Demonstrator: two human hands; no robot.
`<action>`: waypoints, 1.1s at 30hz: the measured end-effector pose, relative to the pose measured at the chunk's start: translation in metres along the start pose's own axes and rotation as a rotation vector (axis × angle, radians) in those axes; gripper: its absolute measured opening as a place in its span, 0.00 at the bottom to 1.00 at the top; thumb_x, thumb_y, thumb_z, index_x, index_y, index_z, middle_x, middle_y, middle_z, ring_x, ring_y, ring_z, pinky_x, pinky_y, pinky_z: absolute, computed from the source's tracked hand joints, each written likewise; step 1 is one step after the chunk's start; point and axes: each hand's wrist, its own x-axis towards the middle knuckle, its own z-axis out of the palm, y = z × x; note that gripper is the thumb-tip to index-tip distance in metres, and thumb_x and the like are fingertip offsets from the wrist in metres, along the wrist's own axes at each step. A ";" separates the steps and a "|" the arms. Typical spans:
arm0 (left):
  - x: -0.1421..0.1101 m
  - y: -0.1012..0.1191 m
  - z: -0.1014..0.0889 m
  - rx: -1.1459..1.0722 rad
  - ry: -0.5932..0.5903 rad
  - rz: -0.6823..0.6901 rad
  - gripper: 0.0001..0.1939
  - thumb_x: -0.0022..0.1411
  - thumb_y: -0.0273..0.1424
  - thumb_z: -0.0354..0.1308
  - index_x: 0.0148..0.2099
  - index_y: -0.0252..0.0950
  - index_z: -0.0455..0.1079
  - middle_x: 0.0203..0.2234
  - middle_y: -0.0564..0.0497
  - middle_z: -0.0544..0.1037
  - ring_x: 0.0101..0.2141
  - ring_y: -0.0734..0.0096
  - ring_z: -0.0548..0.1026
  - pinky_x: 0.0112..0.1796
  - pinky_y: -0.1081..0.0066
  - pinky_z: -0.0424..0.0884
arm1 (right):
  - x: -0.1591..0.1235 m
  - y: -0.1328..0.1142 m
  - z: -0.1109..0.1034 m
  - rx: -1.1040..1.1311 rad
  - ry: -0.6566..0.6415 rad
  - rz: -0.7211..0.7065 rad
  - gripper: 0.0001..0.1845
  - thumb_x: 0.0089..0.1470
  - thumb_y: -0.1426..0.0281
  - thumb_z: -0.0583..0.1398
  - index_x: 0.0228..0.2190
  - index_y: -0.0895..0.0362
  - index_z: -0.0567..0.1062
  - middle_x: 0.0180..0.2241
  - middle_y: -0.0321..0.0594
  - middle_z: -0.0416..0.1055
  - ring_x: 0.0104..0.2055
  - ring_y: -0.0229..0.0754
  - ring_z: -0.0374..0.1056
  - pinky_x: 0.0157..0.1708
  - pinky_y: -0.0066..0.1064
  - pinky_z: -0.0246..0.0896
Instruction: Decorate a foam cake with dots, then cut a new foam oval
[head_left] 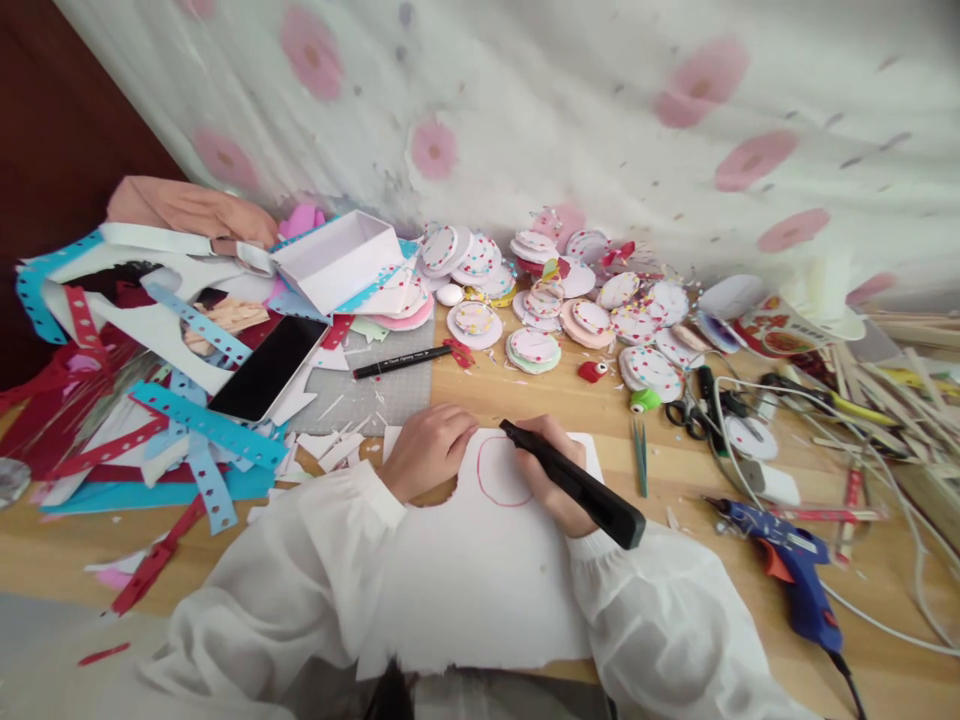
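Note:
A white sheet of paper (480, 570) lies on the wooden table in front of me, with a red circle (501, 470) drawn near its top. My right hand (559, 490) is closed around a thick black marker (577, 485) whose tip sits at the circle's upper right edge. My left hand (426, 448) rests curled, fingers closed, on the top left corner of the sheet, pressing it down. White sleeves cover both arms.
Decorated paper discs (540, 300) are piled at the back. A white box (337, 262), a phone (268, 367), a black pen (401, 362) and blue and red punched strips (202, 430) lie left. Scissors (690, 410), tweezers (641, 455), a blue glue gun (791, 570) and wooden sticks (900, 400) lie right.

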 end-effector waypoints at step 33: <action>0.001 0.002 -0.002 0.032 0.003 0.024 0.12 0.67 0.27 0.46 0.37 0.36 0.72 0.30 0.48 0.76 0.35 0.66 0.73 0.37 0.67 0.68 | 0.001 -0.007 0.001 -0.028 -0.002 -0.001 0.07 0.50 0.69 0.57 0.34 0.53 0.67 0.25 0.35 0.69 0.25 0.41 0.66 0.26 0.32 0.62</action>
